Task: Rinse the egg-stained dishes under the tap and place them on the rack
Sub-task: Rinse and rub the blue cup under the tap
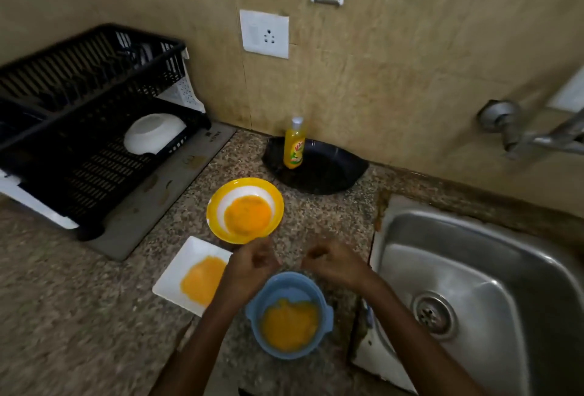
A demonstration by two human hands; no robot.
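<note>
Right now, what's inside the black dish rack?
On the black dish rack's lower tier lies one white bowl, tipped on its side. The upper tier's contents are too dark and blurred to tell.

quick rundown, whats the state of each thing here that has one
yellow bowl: upright on counter, egg inside
white square plate: flat on counter, egg-smeared
blue bowl: upright on counter, egg inside
white bowl: tipped on its side in the rack
rack: holds only the white bowl, as far as shows
soap bottle: upright, cap on
tap: no water seen
sink: empty
left hand: empty
right hand: empty
</note>
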